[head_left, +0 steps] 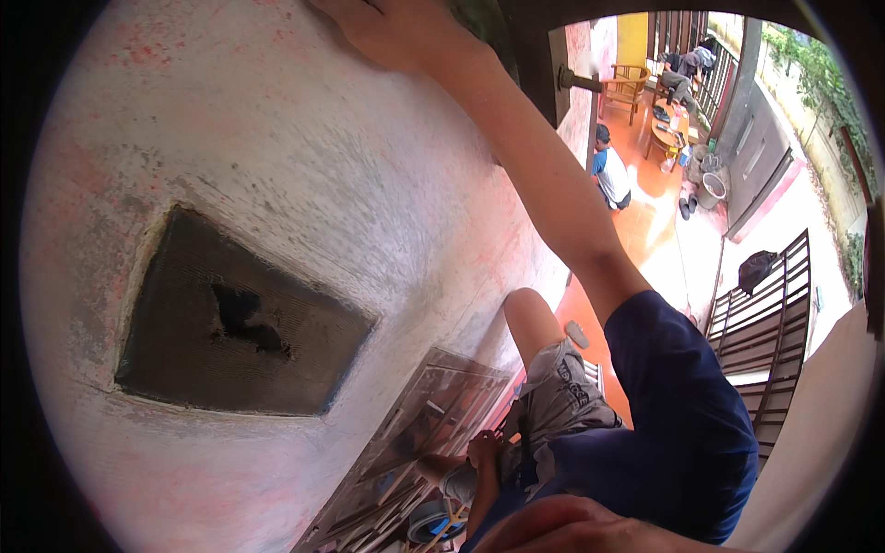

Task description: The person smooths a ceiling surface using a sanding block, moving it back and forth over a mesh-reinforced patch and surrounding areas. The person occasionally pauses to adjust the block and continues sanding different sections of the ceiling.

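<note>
My right arm reaches up across the view. My right hand (392, 29) lies against the worn, whitewashed wall (369, 175) with pink patches. Its fingers run out of the picture at the top edge, so their grip is hidden. Low down beside my bent leg is my left hand (484, 449), small and in shade. Its fingers look curled closed, and what they hold, if anything, cannot be made out. Between the hands, a dark mesh-covered opening (184, 304) with a torn hole sits in the wall.
A glazed panel (433, 405), wooden strips (369, 525) and a dark bucket (433, 523) are below. Far right, a person in a cap (610, 170) crouches on the orange floor (645, 221). Beyond are a round table (670, 124), a wooden chair (627, 89) and a metal gate (765, 323).
</note>
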Demonstrator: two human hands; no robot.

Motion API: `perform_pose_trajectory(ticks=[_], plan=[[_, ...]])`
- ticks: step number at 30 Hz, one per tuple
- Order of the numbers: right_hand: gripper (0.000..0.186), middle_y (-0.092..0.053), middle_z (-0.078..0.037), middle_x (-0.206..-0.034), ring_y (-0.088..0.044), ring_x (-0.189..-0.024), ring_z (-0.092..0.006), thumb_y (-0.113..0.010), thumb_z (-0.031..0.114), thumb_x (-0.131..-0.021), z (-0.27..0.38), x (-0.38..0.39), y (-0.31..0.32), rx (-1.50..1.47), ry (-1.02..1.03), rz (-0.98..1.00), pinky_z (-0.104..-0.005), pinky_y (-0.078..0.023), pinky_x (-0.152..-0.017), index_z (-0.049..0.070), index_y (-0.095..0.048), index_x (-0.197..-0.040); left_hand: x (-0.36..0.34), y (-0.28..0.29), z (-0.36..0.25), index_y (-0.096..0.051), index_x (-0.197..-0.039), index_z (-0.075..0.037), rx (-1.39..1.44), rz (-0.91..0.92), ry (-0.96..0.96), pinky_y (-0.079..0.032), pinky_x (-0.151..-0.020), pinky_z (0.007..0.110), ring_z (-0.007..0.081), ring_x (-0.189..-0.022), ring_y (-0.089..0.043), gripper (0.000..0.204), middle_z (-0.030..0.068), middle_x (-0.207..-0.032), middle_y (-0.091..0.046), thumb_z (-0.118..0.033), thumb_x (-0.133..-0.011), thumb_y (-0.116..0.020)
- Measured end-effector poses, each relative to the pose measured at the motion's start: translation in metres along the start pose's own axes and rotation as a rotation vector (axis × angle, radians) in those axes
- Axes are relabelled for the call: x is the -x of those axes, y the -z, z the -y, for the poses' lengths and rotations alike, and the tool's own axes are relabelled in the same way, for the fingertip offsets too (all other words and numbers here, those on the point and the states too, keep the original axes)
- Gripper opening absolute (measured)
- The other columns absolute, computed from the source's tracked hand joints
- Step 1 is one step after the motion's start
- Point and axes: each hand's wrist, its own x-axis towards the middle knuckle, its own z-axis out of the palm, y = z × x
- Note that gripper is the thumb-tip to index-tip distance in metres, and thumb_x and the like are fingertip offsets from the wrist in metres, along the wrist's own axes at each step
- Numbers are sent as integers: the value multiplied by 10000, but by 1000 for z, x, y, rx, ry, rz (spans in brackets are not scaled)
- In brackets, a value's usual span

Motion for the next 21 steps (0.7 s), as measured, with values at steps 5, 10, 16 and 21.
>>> perform_pose_trajectory(ticks=[5,10,16,21], plan=[[635,-284,-249,-1637,-192,-1547,-416,-475,325,-1059,42,130,19,-308,-399,-41,-501,-204,-1236,-53,-320,-1546,-10,-15,11,-760,-1075,-162,-147,-62,-315,-576,-913,493,371,-1019,-718,432,162,-1081,-746,-533,-885,-647],[752,-192,-261,-1670,-108,-1571,-409,-497,255,-1040,77,202,46,-87,-275,204,-501,-63,-1258,-110,-116,-1577,-22,-37,27,-749,-1073,-153,-50,-89,-294,-572,-917,487,356,-1053,-707,459,162,-1107,-739,-558,-878,-659],[642,-363,-289,-1571,-287,-1485,-475,-564,261,-984,65,9,-7,-25,-313,-92,-551,-237,-1211,-62,-365,-1502,-17,-23,20,-747,-1084,-157,-38,-16,-252,-568,-921,489,359,-1059,-701,410,177,-1117,-732,-507,-888,-659],[658,-267,-326,-1606,-217,-1517,-463,-490,260,-1027,99,17,-66,90,184,-11,-523,-184,-1246,-118,-292,-1528,-12,-12,16,-731,-1128,-161,-151,87,-262,-560,-938,484,369,-1066,-698,375,182,-1176,-712,-452,-906,-651]])
